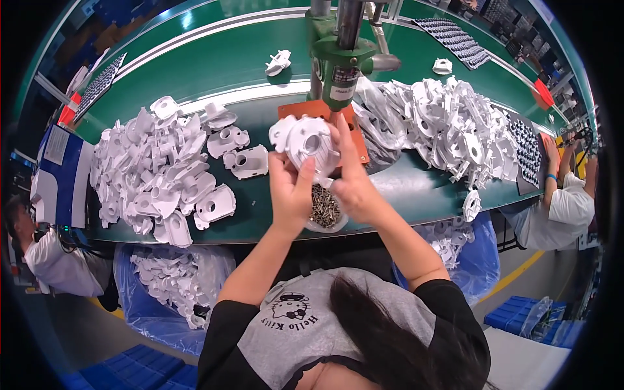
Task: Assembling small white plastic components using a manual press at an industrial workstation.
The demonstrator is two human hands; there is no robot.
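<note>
In front of the press, I hold up a white plastic housing part with a round hole through its middle. My left hand is closed around its lower left side, the thumb lying over the front. On the right edge of the part is my right hand, its index finger pointing up beneath the press head; its other fingers are partly hidden. The green press stands just behind, over an orange base plate. Below my hands sits a bowl of small metal screws.
White parts form a large pile at left and another at right, beside a clear plastic bag. Blue-lined bins with more parts stand below the table edge. Co-workers sit at left and right.
</note>
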